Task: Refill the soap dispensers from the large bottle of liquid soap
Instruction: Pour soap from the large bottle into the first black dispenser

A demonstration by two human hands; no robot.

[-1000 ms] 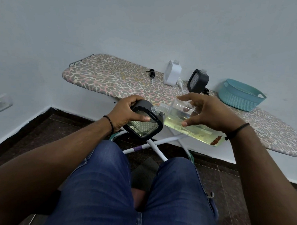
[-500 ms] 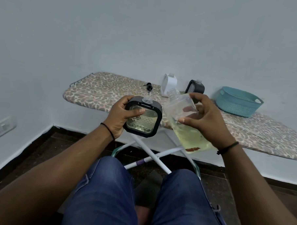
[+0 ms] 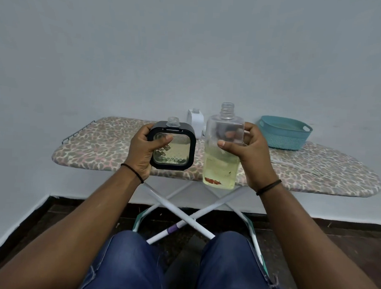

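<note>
Currently, head view: the left hand (image 3: 141, 152) grips a square black-framed clear soap dispenser (image 3: 173, 147), its fingers wrapped behind the left edge and the thumb pressed across the glass front. The dispenser is held upright in the air, its open clear neck on top, with pale yellow liquid visible through the patterned window. The right hand (image 3: 253, 153) grips a large clear plastic bottle of yellowish liquid soap (image 3: 223, 152), with the thumb on the front and the fingers curled round the back. The bottle stands upright just beside the dispenser, uncapped and roughly half full. Both are held in front of an ironing board with a leopard-print cover (image 3: 97, 149). On the board, a white dispenser (image 3: 196, 120) stands behind the black one, and a teal plastic basket (image 3: 284, 135) sits to the right.
</note>
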